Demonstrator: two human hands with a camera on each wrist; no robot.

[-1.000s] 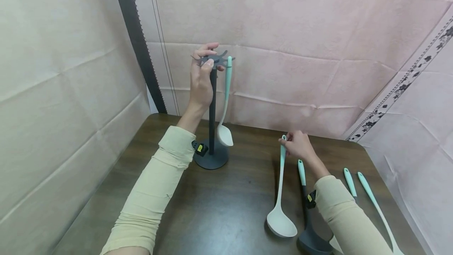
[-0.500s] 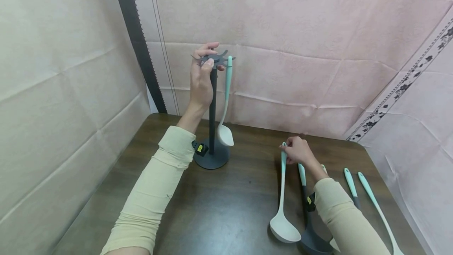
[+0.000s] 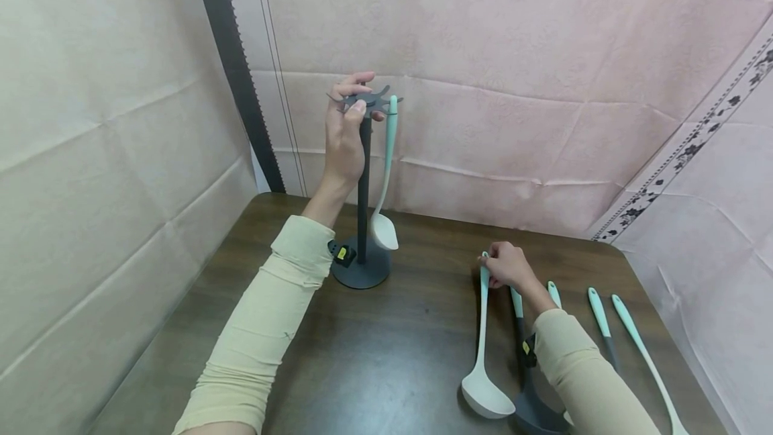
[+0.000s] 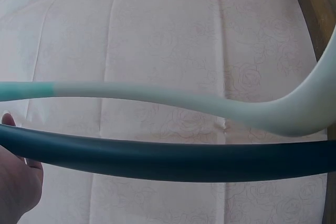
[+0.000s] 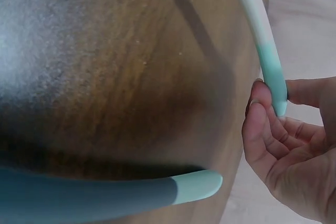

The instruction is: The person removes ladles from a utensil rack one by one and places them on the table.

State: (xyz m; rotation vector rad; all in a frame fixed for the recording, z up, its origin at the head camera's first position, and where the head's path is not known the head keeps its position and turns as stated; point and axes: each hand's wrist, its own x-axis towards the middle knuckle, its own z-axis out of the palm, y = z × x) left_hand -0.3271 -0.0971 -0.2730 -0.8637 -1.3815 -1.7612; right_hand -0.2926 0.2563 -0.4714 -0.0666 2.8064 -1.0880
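My left hand (image 3: 344, 139) grips the top of a dark utensil stand (image 3: 363, 186), thumb on its ring of hooks. From one hook hangs a utensil with a mint handle and a white spoon-like head (image 3: 384, 231); its pale stem (image 4: 142, 90) runs beside the post in the left wrist view. My right hand (image 3: 507, 265) pinches the mint handle end of a white ladle (image 3: 486, 396) between thumb and fingertips. The ladle's bowl is toward me, low over the table. In the right wrist view the handle tip (image 5: 274, 77) sits between thumb and fingers.
Right of the ladle lies a dark-headed utensil with a mint handle (image 3: 517, 304), partly under my right forearm. Several more mint handles, one at the far right (image 3: 625, 314), lie side by side on the wooden table (image 3: 386, 348). Cloth walls (image 3: 483, 86) stand behind and at both sides.
My right hand and the ladle have shifted a little toward me, the bowl also slightly right. Another mint handle behind the right wrist has come into view. The left hand stays on the stand.
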